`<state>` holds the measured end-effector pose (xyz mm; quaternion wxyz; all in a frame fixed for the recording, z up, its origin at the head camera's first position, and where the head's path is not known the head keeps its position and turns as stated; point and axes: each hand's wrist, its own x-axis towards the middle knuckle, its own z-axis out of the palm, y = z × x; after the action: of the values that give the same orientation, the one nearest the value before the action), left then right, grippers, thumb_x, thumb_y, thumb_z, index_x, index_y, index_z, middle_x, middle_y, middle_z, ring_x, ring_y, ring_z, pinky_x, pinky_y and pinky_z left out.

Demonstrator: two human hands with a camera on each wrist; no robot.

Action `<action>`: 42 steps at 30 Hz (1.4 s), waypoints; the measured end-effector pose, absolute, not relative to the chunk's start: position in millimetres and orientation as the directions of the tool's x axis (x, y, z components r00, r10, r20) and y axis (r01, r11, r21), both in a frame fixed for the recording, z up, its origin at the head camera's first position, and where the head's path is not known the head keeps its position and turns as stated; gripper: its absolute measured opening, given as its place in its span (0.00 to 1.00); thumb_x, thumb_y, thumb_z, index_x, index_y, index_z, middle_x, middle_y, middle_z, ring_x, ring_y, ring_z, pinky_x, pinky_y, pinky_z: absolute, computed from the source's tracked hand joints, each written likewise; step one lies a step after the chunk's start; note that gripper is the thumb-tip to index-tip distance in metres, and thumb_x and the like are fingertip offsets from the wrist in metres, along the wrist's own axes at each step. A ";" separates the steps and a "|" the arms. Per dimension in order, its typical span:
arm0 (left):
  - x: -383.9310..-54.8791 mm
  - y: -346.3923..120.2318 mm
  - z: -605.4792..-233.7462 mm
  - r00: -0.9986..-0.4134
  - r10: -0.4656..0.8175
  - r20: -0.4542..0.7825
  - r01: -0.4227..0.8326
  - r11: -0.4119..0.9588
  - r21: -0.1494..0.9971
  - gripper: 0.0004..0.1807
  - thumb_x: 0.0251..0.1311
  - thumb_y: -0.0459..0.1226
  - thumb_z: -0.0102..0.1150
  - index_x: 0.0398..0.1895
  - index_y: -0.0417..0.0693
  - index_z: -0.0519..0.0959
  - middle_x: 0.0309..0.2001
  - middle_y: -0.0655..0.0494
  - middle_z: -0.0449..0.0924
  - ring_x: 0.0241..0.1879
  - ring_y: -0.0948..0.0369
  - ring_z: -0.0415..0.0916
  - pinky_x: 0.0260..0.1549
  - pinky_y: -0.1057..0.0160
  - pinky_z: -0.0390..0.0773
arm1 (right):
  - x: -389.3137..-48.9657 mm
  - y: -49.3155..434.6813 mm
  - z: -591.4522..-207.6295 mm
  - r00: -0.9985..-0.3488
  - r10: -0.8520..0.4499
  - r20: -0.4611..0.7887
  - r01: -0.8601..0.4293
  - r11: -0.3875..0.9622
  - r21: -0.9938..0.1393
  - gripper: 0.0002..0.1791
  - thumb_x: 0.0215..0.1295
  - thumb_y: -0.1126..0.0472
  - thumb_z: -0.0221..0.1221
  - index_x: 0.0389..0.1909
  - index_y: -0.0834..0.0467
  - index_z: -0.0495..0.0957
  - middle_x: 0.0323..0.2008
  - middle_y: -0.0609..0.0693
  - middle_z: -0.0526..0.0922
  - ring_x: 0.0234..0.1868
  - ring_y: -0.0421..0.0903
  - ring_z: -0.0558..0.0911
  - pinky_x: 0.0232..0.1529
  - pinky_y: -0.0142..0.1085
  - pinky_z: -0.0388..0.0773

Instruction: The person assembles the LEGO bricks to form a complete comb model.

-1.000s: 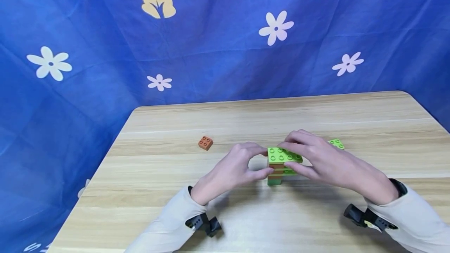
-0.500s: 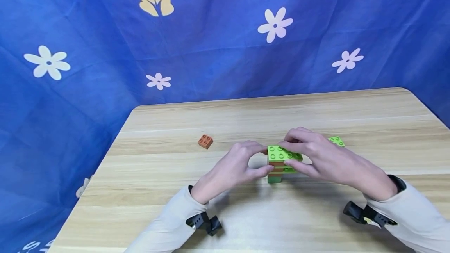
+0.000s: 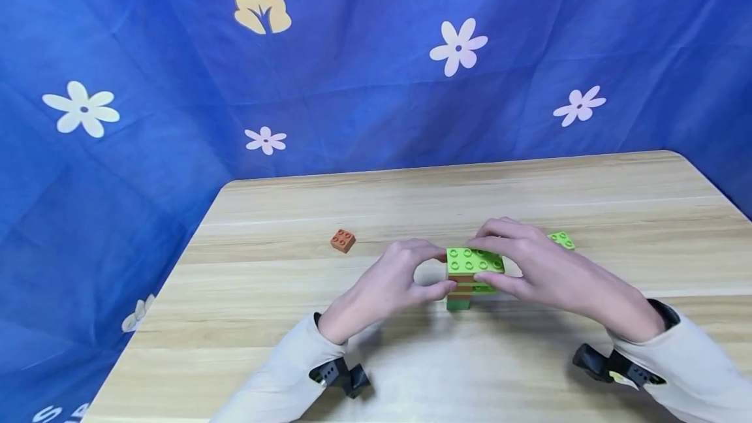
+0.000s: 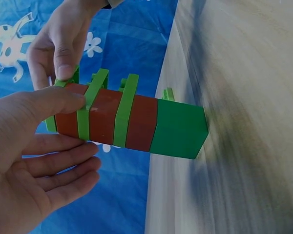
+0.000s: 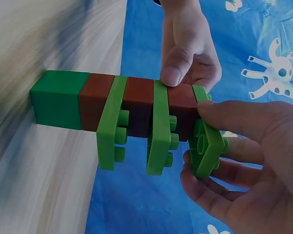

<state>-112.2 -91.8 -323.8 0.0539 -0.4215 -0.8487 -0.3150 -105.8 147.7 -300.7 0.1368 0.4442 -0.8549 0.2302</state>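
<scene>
A brick tower stands on the table between my hands. Its base is a dark green brick [image 4: 179, 128]; above it, brown bricks [image 5: 138, 97] alternate with light green plates that jut out to the right. My left hand [image 3: 395, 279] grips the tower's upper part from the left, thumb on the near side and fingers behind. From the other side my right hand [image 3: 531, 263] pinches the top light green plate [image 3: 461, 261] by its overhanging end, thumb in front. In the right wrist view, this plate sits over the uppermost brown brick [image 5: 181, 105], its studs facing away from the tower.
On the wooden table [image 3: 282, 318], a loose brown brick [image 3: 343, 241] lies to the left, beyond my left hand. A light green piece [image 3: 562, 240] lies behind my right hand, partly hidden by it. A blue flowered cloth [image 3: 364, 70] hangs along the table's back edge.
</scene>
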 end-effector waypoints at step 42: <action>-167.1 -197.6 -359.0 -0.895 0.308 0.322 0.428 0.792 0.435 0.21 0.52 0.33 0.69 0.47 0.28 0.79 0.42 0.37 0.82 0.40 0.48 0.79 0.46 0.51 0.79 | -104.8 154.3 -304.2 -0.535 -0.683 0.497 -0.841 0.488 -0.234 0.19 0.56 0.59 0.68 0.48 0.60 0.81 0.43 0.46 0.80 0.43 0.41 0.80 0.41 0.37 0.82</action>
<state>-167.1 -197.6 -359.0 0.1179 -0.1959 -0.9392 -0.2562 -104.8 154.3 -304.2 0.1712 0.4509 -0.8453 0.2300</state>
